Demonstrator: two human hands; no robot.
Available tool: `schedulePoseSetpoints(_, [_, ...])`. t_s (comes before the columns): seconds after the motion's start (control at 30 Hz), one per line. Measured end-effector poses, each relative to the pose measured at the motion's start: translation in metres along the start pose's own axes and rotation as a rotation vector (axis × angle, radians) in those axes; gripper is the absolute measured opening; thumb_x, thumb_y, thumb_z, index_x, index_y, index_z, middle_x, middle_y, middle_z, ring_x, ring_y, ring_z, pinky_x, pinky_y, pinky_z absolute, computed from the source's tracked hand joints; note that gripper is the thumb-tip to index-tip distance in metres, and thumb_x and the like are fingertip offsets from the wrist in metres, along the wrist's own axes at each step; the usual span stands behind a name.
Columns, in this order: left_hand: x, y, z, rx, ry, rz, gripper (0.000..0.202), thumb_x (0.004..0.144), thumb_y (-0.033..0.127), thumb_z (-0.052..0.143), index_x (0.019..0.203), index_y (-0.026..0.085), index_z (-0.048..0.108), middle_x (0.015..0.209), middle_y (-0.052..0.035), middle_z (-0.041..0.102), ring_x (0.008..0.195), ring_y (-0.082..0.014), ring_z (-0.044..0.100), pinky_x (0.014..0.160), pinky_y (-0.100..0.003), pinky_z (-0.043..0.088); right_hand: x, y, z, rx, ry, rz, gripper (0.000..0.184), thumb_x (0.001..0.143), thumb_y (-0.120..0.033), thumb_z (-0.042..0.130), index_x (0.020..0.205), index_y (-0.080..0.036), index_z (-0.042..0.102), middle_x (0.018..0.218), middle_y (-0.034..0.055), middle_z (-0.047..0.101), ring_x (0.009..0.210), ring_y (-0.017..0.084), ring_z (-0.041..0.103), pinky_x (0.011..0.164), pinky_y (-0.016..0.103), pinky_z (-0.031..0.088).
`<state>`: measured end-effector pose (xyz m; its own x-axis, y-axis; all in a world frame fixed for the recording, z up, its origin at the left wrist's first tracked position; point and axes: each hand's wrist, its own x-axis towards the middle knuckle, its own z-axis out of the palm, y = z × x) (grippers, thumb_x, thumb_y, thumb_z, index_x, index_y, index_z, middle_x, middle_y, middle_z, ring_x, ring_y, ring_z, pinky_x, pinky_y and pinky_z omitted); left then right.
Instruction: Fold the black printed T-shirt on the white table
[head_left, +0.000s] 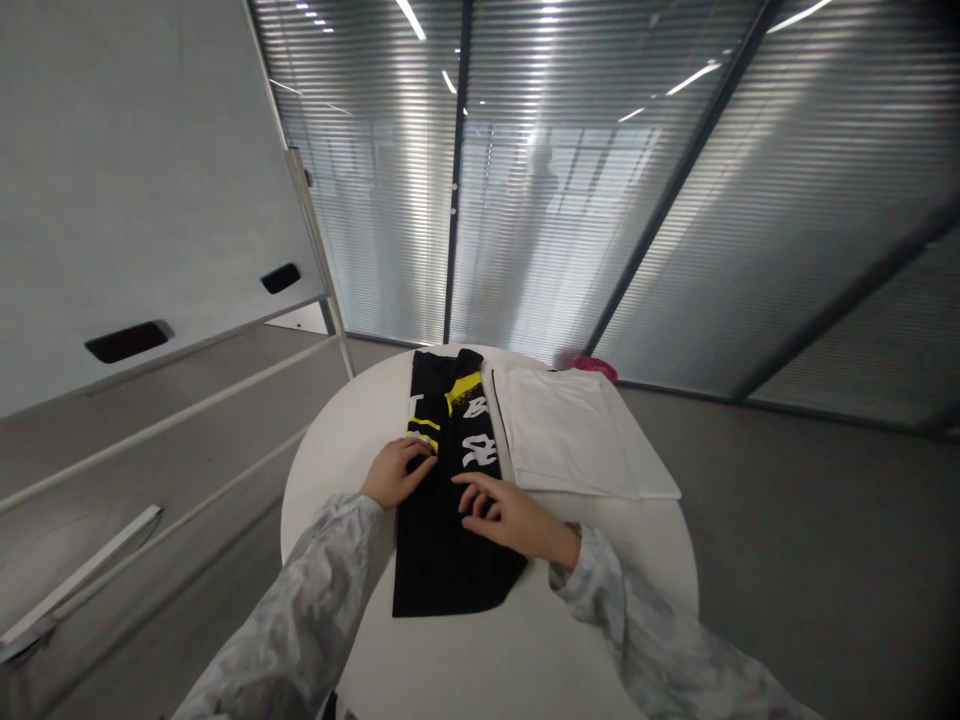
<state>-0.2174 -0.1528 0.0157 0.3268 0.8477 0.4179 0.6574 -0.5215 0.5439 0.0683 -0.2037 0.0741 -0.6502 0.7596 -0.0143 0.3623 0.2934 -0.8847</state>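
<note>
"How do the fingers stand?"

"The left hand (pixel 395 474) rests at the left edge of the folded black garment (pixel 441 510), thumb and forefinger parted, with no cloth visibly gripped. The right hand (pixel 517 515) lies over its right side, forefinger reaching left and the other fingers loosely curled, also holding nothing that shows. Whether those fingers touch the cloth, one cannot tell."

"Which way does the garment run?"

"Its long axis goes near to far, passing between the two sets of fingertips. The plain black part extends nearward; the yellow and white print lies mostly on the far side. Neither hand is clearly nearer: each is at one long side, the left set slightly farther off."

"And beyond that?"

"A flat white cloth (pixel 574 435) lies just right of the garment. Both are on the round white table (pixel 334 440), with a reddish-pink object (pixel 598 368) at its far right edge. Farther back stands a glass partition (pixel 555 200)."
</note>
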Motion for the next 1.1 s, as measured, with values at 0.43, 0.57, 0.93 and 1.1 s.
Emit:
schedulePoseSetpoints(0.43, [0.056,0.02,0.039,0.159,-0.049,-0.333,0.019,0.095,0.043,0.078,0.097,0.024,0.078,0.105,-0.0059,0.076,0.096,-0.0244,0.073,0.089,-0.038,0.052,-0.029,0.04,0.033,-0.493,0.197,-0.17,0.071,0.096,-0.031,0.072,0.162,-0.022,0.047,0.169,0.016,0.047,0.158,0.034,0.042,0.132,0.059,0.034])
schedulePoseSetpoints(0.57, [0.057,0.013,0.047,0.117,0.002,-0.33,0.009,0.096,0.032,0.073,0.097,0.023,0.075,0.105,-0.0044,0.076,0.098,-0.0226,0.073,0.09,-0.036,0.051,-0.046,0.033,0.043,-0.661,0.063,-0.084,0.083,0.104,-0.04,0.063,0.176,-0.021,0.026,0.183,0.0121,0.022,0.169,0.032,0.02,0.137,0.057,0.023])
schedulePoseSetpoints(0.93, [0.077,-0.027,0.045,-0.019,0.089,-0.309,0.014,0.091,0.029,0.072,0.104,0.025,0.068,0.102,-0.0024,0.073,0.087,-0.0201,0.07,0.083,-0.034,0.053,-0.031,0.013,0.024,-0.583,0.108,-0.141,0.041,0.106,-0.041,0.065,0.144,-0.024,0.067,0.148,0.0116,0.066,0.131,0.03,0.062,0.116,0.051,0.05])
schedulePoseSetpoints(1.1, [0.104,-0.06,0.04,-0.089,0.291,-0.463,0.025,0.102,0.049,0.063,0.111,0.025,0.066,0.108,-0.0052,0.075,0.089,-0.0206,0.072,0.084,-0.033,0.054,0.018,0.023,0.019,-0.587,0.226,-0.191,0.037,0.104,-0.027,0.062,0.14,-0.02,0.067,0.142,0.0125,0.068,0.134,0.029,0.06,0.119,0.049,0.049])
